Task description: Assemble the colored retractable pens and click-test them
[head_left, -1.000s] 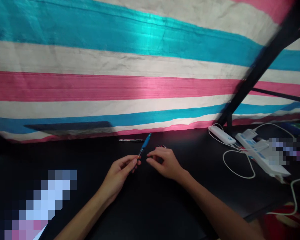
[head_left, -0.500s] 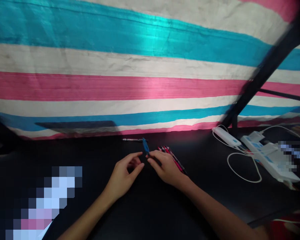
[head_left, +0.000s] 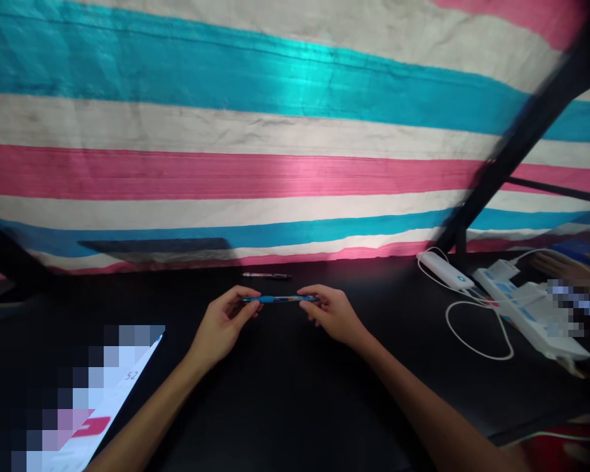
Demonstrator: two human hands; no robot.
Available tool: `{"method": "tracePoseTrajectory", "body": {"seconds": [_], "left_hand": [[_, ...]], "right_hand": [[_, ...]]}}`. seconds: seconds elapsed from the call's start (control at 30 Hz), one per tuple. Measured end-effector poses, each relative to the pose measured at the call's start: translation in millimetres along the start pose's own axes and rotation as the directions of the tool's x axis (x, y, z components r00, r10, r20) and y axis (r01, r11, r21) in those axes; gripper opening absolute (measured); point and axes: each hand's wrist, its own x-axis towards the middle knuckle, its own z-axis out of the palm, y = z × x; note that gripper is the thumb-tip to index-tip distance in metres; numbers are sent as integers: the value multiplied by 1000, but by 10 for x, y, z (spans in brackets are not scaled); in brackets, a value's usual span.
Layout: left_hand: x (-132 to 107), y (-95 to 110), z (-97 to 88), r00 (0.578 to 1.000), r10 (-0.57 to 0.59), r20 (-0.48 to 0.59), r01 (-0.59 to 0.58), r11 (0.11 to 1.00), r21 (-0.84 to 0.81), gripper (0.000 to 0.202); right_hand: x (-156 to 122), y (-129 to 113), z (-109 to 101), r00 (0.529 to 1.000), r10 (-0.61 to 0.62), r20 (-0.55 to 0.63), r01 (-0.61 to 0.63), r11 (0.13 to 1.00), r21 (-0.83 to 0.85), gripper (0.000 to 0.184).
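Observation:
A blue pen (head_left: 281, 299) lies level between my two hands, above the black table (head_left: 285, 393). My left hand (head_left: 226, 321) pinches its left end between thumb and fingers. The right end is gripped the same way by my right hand (head_left: 334, 314). A short stretch of the barrel shows between the hands, while both tips are partly covered by fingers. Just beyond, a slim clear pen with dark ends (head_left: 266, 275) rests on the table.
On the right stand a white power strip (head_left: 526, 308), a white charger box (head_left: 445, 270) and looping cables (head_left: 479, 330). A lit screen (head_left: 122, 393), partly blurred out, is at lower left. Another person's hand (head_left: 555, 265) shows at far right near a blue object. Striped sheeting hangs behind.
The blue pen has turned from pointing away to lying crosswise, and my left hand has taken hold of it. The red and black pens by my right hand no longer show.

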Motion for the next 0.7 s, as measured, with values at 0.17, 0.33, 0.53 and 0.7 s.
{"method": "tracePoseTrajectory", "body": {"seconds": [0.17, 0.33, 0.53, 0.7], "left_hand": [[18, -54, -10, 998, 43, -43, -39, 996, 83, 24], [15, -89, -27, 996, 75, -56, -64, 984, 167, 25], [8, -60, -46, 988, 124, -97, -103, 974, 204, 24], [3, -58, -40, 984, 148, -102, -119, 962, 246, 22]], "right_hand": [[53, 33, -46, 990, 140, 37, -143, 918, 370, 30], [54, 55, -63, 985, 173, 22, -163, 863, 478, 31], [49, 67, -53, 974, 211, 79, -216, 776, 593, 35], [65, 56, -62, 957, 241, 163, -287, 692, 662, 25]]}}
